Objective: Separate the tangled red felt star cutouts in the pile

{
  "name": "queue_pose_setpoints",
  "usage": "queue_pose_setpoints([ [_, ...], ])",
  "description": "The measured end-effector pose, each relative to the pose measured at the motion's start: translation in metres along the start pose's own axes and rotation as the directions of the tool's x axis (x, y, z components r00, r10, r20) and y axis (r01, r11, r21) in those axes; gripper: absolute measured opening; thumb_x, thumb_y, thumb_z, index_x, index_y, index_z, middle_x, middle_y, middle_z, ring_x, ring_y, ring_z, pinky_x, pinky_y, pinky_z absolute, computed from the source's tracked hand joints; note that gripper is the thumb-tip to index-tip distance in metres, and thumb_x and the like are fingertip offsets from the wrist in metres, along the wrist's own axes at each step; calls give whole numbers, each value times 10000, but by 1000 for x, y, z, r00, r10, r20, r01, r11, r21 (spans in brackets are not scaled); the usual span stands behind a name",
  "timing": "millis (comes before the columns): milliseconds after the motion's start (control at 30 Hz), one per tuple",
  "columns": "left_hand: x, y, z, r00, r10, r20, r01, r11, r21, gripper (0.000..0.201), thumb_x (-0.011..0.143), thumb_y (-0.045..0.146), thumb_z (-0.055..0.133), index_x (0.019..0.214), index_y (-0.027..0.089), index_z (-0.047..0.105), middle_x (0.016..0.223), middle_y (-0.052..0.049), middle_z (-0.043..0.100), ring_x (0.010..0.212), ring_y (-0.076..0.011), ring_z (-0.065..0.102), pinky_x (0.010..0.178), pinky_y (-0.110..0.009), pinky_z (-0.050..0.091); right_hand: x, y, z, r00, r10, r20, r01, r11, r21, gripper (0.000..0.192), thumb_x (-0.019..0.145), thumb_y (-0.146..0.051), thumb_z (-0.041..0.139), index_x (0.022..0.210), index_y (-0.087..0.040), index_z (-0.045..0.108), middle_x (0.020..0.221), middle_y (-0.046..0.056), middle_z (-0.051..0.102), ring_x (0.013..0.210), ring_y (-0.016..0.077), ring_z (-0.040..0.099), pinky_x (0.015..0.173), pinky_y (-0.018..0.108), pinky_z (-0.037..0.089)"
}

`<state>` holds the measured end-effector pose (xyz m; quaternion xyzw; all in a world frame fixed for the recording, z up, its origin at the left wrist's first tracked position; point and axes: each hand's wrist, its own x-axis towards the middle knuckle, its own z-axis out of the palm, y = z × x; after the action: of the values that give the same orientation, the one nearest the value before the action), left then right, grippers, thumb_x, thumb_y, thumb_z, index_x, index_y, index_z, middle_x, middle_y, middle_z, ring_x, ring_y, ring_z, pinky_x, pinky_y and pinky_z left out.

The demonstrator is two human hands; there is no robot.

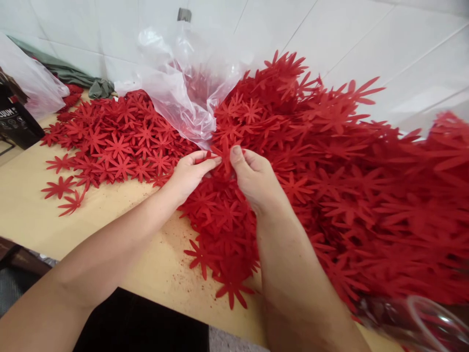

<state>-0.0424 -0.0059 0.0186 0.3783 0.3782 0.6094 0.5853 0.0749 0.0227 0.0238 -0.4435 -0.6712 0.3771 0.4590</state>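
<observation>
Between my two hands is a red flower-shaped cutout [225, 155] with narrow petals. My left hand [194, 171] is closed in a pinch at its left side, fingertips on the red petals. My right hand [252, 173] pinches it from the right, thumb uppermost. Both hands meet over a heap of the same red cutouts [223, 220] on the table. A larger pile of these cutouts [351, 181] rises right of my right hand, and a lower pile [119, 139] spreads out beyond my left hand.
A clear plastic bag [179, 98] stands crumpled against the white tiled wall [330, 39]. At the far left are a black box [18, 122], another plastic bag [40, 83] and green cloth [73, 73]. A transparent rounded object [432, 322] sits at lower right. The tan table's [154, 274] front edge runs below my arms.
</observation>
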Motion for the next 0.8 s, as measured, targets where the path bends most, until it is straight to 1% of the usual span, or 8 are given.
queue_pose_setpoints([
  [67,3,-1,-3,999,11,-47,-11,1000,-6,86,744,150,566,659,152,553,564,66,503,518,-33,416,572,-191,331,1,0,-4,999,21,-45,-20,999,43,520,703,-717,448,570,-218,386,511,-43,372,473,86,342,471,250,311],
  [167,9,-2,-10,990,18,-140,-19,1000,-4,76,745,179,564,675,160,543,569,66,499,497,-32,409,509,-186,275,7,5,-17,970,63,-233,-50,997,63,488,732,-681,439,570,-226,366,504,-49,362,454,94,338,480,268,348],
  [233,10,-3,-12,989,21,-150,-19,1000,11,71,744,186,569,685,159,541,585,65,510,500,-29,413,509,-184,276,11,9,-29,933,28,-360,-65,994,-91,405,741,-601,492,600,-231,405,544,-37,397,523,127,415,591,331,434],
  [333,8,-4,-9,994,43,-101,-36,997,69,64,727,175,593,689,149,548,604,64,529,527,-25,428,559,-180,321,12,8,-40,890,-162,-426,-72,873,-482,269,690,-428,619,806,-191,567,829,65,563,937,241,530,944,494,377],
  [433,4,-5,-3,997,53,-52,-47,992,114,66,716,179,610,710,141,557,614,61,542,560,-30,455,606,-185,347,6,-3,-36,903,-247,-352,5,824,-566,439,687,-406,630,1031,-135,597,1124,154,565,1167,290,455,1018,508,318],
  [533,4,-6,-3,998,61,-24,-57,988,143,66,725,189,604,719,138,562,614,62,540,560,-32,447,605,-190,341,0,-13,-23,985,-118,-126,63,926,-373,340,736,-448,578,912,-166,648,954,104,652,913,227,598,848,420,456],
  [600,5,-7,-4,996,85,-4,-83,984,158,73,729,194,605,714,136,564,620,61,535,563,-29,436,596,-190,327,-2,-13,-15,998,-57,-26,49,965,-257,240,729,-419,600,775,-189,645,763,45,658,705,171,599,718,356,477],
  [800,1,-5,-3,994,13,111,-29,990,140,136,718,255,641,770,137,596,646,56,538,557,-28,426,610,-197,342,5,4,-9,986,-77,-150,62,993,-102,187,763,-329,570,624,-207,542,539,-35,512,512,101,456,560,271,387],
])
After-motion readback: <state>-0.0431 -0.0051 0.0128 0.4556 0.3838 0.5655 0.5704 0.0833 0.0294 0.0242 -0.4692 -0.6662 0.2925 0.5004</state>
